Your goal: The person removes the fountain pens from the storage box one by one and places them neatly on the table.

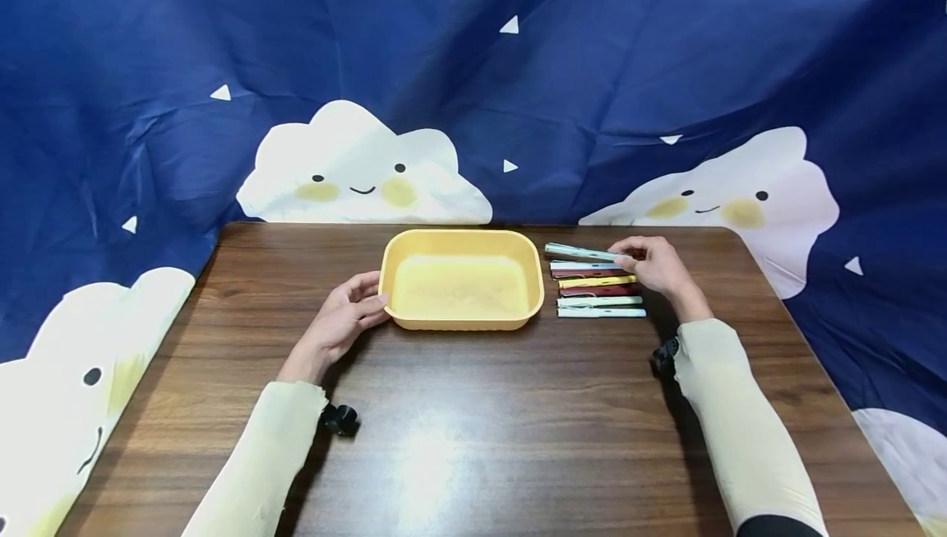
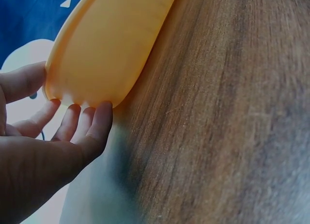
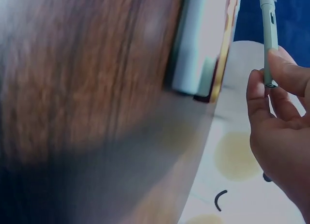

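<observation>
A yellow rectangular tray (image 1: 462, 325) stands near the far edge of the table. My left hand (image 1: 346, 317) touches its left end; in the left wrist view the fingertips (image 2: 72, 111) and thumb lie against the tray's outer wall. Over on the right, my right hand (image 1: 651, 264) pinches one end of a pale green pen (image 3: 269, 30) between thumb and fingers. This pen is above the far end of a row of pens, which includes a yellow pen (image 1: 595, 282), dark red ones, a pale green pen (image 1: 599, 302) and a pale blue pen (image 1: 601, 314).
The brown wooden table (image 1: 473, 455) has its far edge against a blue curtain (image 1: 444, 35) printed with white clouds. The row of pens lies just right of the tray. A small black wrist camera (image 1: 340, 419) sits below the left forearm.
</observation>
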Action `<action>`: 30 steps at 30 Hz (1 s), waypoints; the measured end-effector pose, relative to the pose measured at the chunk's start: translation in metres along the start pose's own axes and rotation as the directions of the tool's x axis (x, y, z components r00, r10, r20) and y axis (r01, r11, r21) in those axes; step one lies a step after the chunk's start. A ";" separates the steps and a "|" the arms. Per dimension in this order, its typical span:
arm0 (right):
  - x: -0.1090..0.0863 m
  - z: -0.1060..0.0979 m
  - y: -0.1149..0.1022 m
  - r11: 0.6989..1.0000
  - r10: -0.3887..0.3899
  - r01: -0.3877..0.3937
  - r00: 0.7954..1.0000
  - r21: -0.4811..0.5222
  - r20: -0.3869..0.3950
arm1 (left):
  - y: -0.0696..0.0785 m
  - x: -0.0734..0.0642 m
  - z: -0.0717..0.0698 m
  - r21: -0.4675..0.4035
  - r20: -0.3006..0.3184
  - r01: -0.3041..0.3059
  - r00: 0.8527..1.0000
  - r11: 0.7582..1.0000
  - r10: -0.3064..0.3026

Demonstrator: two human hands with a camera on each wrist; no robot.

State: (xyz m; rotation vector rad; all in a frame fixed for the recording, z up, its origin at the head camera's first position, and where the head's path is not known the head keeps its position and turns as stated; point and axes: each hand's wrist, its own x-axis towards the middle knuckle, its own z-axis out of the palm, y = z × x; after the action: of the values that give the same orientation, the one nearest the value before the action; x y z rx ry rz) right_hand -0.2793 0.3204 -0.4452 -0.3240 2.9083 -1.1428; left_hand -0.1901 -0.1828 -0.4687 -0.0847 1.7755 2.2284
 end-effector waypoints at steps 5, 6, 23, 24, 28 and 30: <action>0.001 -0.003 0.008 0.999 0.026 -0.026 1.000 -0.026 0.012 | 0.000 0.000 0.003 0.003 -0.006 0.010 1.000 1.000 -0.010; 0.002 -0.003 0.009 0.999 0.034 -0.033 0.999 -0.028 0.017 | 0.001 -0.001 0.003 0.004 -0.007 0.011 1.000 1.000 -0.011; 0.012 0.005 0.025 0.996 0.055 -0.055 0.998 -0.071 0.004 | 0.001 0.003 0.002 0.008 -0.006 0.000 1.000 1.000 0.000; 0.012 0.005 0.025 0.995 0.063 -0.061 0.998 -0.079 0.015 | 0.001 0.003 0.002 0.007 -0.008 0.001 1.000 1.000 -0.001; 0.014 0.007 0.025 0.991 0.105 -0.099 0.993 -0.095 0.056 | 0.000 0.003 0.001 0.003 -0.007 0.002 1.000 1.000 -0.002; 0.015 0.008 0.025 0.989 0.116 -0.108 0.991 -0.102 0.070 | 0.000 0.002 0.001 0.002 -0.008 0.001 1.000 1.000 -0.001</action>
State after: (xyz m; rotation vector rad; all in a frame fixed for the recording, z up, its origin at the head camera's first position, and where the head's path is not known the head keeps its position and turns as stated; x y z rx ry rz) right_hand -0.2977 0.3301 -0.4665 -0.1965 2.8808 -0.9537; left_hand -0.1918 -0.1812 -0.4689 -0.0948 1.7812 2.2288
